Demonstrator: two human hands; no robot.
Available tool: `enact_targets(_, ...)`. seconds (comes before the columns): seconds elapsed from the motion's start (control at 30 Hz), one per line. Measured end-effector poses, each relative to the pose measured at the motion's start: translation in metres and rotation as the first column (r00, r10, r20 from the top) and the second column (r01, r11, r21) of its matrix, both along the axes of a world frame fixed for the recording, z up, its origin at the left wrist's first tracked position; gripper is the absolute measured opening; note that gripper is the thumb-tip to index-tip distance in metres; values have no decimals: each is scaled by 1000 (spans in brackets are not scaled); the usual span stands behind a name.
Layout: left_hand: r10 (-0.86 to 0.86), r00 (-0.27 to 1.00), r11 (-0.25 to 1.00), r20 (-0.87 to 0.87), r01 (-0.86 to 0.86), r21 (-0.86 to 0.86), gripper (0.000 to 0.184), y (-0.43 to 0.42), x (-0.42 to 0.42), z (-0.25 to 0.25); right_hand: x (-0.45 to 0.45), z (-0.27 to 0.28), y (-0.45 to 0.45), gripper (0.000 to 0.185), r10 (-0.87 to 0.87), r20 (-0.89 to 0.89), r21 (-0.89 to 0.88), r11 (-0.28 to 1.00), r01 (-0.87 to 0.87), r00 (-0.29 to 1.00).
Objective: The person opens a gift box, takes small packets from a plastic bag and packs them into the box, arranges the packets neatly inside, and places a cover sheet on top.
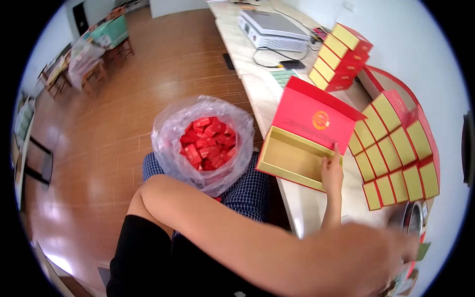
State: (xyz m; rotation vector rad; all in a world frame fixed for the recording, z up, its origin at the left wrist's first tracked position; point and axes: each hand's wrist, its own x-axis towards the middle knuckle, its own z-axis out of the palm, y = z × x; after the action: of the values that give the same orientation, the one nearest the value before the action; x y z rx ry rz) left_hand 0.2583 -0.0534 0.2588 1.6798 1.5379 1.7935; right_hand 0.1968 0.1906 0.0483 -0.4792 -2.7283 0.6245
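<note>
An open red gift box (292, 153) with a gold inside lies at the table's edge, its lid tilted back with a gold round emblem on it. At the box's right end, my right hand (332, 173) grips the side wall, one finger reaching up against the lid. My left arm crosses in front of my body to the right. At its end my left hand (388, 250) is smeared by motion, close to a dark round container (413, 218) and a green piece (423, 251). A clear plastic bag (166, 128) of small red packets (208, 143) rests at my lap.
Stacked red and gold boxes (391, 148) line the wall on the right, with another stack (339, 59) farther back. A grey and white machine (272, 29), a cable and a phone (292, 64) sit on the table (247, 64). Stools and bags stand across the wooden floor (173, 54).
</note>
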Motion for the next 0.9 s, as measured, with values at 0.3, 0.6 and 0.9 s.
enact_targets(0.3,-156,983,987,101,158,-13,21,-34,41,22,1,8,-7,64,-80,3,26,996,80,997)
enact_targets(0.6,-283,926,924,252,333,-186,27,-28,46,12,2,3,-5,62,-54,-19,81,995,56,998)
enact_targets(0.9,-5,894,968,-447,-108,-227,40,-38,36,-5,2,9,-7,61,-72,41,40,997,70,997)
